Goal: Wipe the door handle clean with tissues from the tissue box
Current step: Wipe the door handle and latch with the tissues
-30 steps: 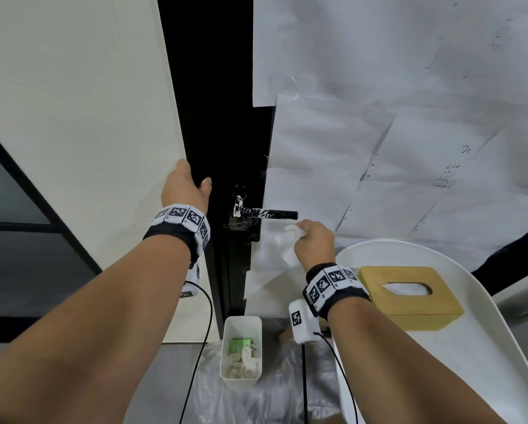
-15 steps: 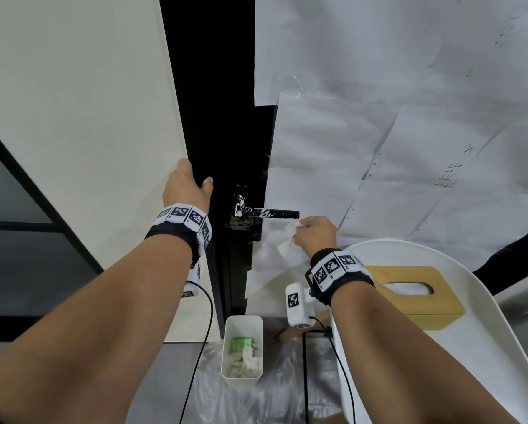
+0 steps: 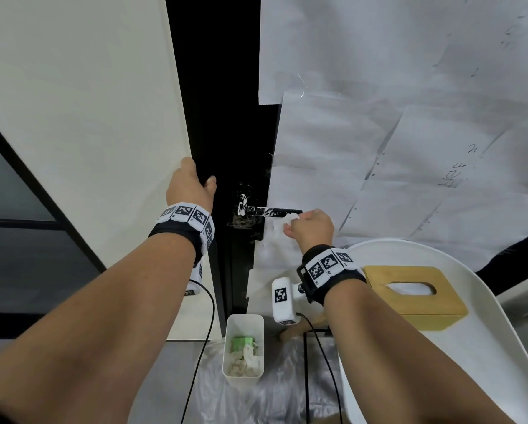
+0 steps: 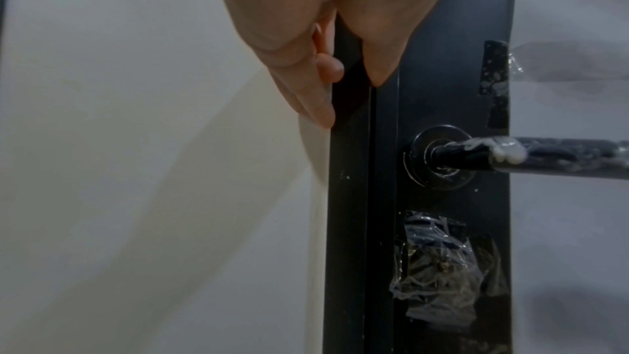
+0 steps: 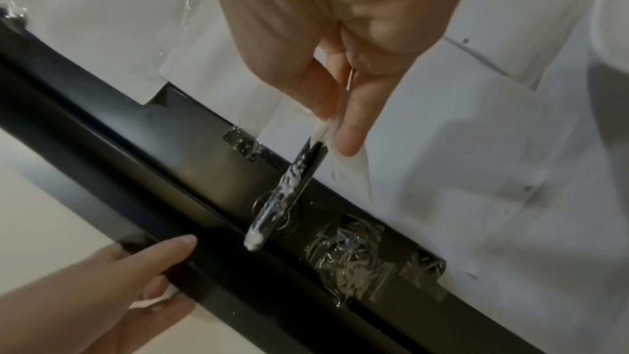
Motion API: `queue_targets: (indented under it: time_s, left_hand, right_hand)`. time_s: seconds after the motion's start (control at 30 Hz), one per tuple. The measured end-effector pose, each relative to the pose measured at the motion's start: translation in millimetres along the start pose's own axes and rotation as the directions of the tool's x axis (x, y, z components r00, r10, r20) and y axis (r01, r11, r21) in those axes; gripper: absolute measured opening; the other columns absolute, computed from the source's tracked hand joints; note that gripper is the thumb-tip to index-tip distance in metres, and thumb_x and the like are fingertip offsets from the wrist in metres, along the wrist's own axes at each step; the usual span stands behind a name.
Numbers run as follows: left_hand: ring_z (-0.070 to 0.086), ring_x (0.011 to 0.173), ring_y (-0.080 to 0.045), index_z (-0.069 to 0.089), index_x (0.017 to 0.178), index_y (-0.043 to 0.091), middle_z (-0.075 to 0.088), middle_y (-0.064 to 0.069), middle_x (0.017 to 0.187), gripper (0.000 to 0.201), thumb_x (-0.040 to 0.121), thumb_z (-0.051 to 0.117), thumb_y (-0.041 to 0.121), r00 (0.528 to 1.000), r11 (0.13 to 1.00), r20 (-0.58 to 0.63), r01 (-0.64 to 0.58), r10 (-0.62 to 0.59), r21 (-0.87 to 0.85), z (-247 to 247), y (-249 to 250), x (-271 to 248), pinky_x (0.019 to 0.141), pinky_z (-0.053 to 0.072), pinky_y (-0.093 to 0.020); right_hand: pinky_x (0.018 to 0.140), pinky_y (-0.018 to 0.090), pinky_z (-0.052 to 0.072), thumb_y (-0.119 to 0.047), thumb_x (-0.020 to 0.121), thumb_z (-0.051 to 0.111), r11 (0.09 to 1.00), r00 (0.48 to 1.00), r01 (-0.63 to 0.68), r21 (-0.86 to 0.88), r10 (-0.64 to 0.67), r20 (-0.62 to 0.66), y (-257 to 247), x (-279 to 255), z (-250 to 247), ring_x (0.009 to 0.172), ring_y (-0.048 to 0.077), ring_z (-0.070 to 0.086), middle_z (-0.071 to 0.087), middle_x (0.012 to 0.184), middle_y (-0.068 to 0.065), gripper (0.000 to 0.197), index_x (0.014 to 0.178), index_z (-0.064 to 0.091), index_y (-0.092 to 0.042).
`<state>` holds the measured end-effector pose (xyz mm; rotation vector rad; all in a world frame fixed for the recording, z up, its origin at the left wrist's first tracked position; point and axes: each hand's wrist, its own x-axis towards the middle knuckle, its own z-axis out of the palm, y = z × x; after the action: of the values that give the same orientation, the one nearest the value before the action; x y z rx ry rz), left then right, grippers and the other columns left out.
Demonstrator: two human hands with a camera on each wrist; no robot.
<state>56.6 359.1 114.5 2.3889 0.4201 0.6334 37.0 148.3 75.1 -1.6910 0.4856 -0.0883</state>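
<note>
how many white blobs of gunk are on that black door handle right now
2 clear blobs on the black metal door handle: one white blob on the lever near its round base, one white blob at the pivot end. Smaller smears run along the bar; the tip is hidden by tissue.

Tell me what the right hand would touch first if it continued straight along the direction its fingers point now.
Most likely the door handle: the right hand pinches a tissue at the lever's free end, and its fingers point along the lever toward the white smears near the base. Depth is uncertain.
</note>
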Motion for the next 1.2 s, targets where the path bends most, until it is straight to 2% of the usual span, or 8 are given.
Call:
queue_targets:
  time_s: [0.2,0.3,0.4,0.53,0.73,0.97,1.1,1.2]
  left_hand:
    - [0.048,0.066,-0.028,0.038,0.089,0.010,0.050,-0.008,0.079,0.028,0.090,0.061,0.027,1.000,1.000,0.004,-0.001,0.001,0.000,-1,0,1,0.057,0.034,-0.033]
    - [0.047,0.066,-0.027,0.037,0.088,0.011,0.049,-0.008,0.079,0.029,0.090,0.061,0.026,1.000,1.000,0.001,0.004,-0.004,0.002,-1,0,0,0.058,0.033,-0.033]
    - [0.047,0.067,-0.027,0.039,0.091,0.010,0.050,-0.008,0.080,0.027,0.090,0.061,0.026,1.000,1.000,0.004,0.003,-0.003,-0.003,-1,1,0,0.058,0.034,-0.033]
    - [0.047,0.067,-0.027,0.042,0.095,0.007,0.050,-0.008,0.081,0.027,0.090,0.061,0.025,1.000,1.000,0.006,0.006,-0.006,-0.005,-1,2,0,0.058,0.034,-0.033]
    - [0.047,0.066,-0.026,0.036,0.088,0.012,0.049,-0.007,0.079,0.029,0.090,0.061,0.026,1.000,1.000,0.001,0.006,-0.006,-0.006,0,1,0,0.057,0.034,-0.033]
    - [0.047,0.065,-0.028,0.036,0.088,0.011,0.049,-0.009,0.080,0.029,0.090,0.061,0.026,1.000,1.000,-0.008,0.015,-0.015,0.013,0,2,0,0.057,0.033,-0.033]
    - [0.047,0.064,-0.028,0.036,0.089,0.011,0.050,-0.009,0.080,0.029,0.090,0.061,0.026,1.000,1.000,-0.002,0.014,-0.013,0.007,0,2,0,0.056,0.033,-0.033]
    - [0.047,0.066,-0.028,0.036,0.089,0.011,0.050,-0.009,0.080,0.029,0.090,0.062,0.025,1.000,1.000,0.002,0.009,-0.009,0.001,0,2,0,0.057,0.033,-0.033]
  right_hand:
    - [0.074,0.040,0.060,0.004,0.068,0.054,0.966,0.970,0.169,-0.196,-0.129,0.204,-10,-15,8,0.075,0.031,0.072,0.067,0.078,0.011,0.019,0.065,0.058,-0.014]
    - [0.072,0.045,0.060,-0.004,0.070,0.047,0.969,0.974,0.195,-0.154,-0.173,0.145,-18,-15,0,0.065,0.027,0.068,0.063,0.067,0.007,0.015,0.067,0.054,-0.016]
    - [0.073,0.044,0.058,-0.006,0.075,0.049,0.963,0.971,0.230,-0.138,-0.217,0.099,-27,-9,-11,0.064,0.024,0.062,0.062,0.071,0.004,0.016,0.073,0.059,-0.019]
    - [0.082,0.034,0.056,-0.012,0.077,0.053,0.911,0.946,0.321,-0.259,-0.323,0.037,-33,1,-20,0.083,0.024,0.066,0.069,0.091,0.006,0.019,0.086,0.067,-0.023]
    - [0.082,0.019,0.036,-0.003,0.084,0.055,0.667,0.906,0.413,-0.620,-0.371,0.205,-17,3,-13,0.102,0.030,0.057,0.047,0.122,0.014,0.033,0.117,0.060,-0.005]
    - [0.075,0.035,0.052,0.010,0.077,0.052,0.550,0.852,0.491,-0.676,-0.466,0.239,-10,-3,1,0.080,0.035,0.057,0.045,0.113,0.017,0.028,0.104,0.059,0.005]
    - [0.068,0.029,0.046,0.011,0.076,0.052,0.470,0.818,0.551,-0.689,-0.468,0.335,-11,-7,9,0.076,0.031,0.055,0.044,0.113,0.016,0.031,0.106,0.057,0.002]
    - [0.070,0.025,0.042,0.008,0.077,0.054,0.540,0.827,0.554,-0.634,-0.447,0.342,-19,-2,4,0.084,0.031,0.057,0.047,0.115,0.015,0.034,0.110,0.059,-0.002]
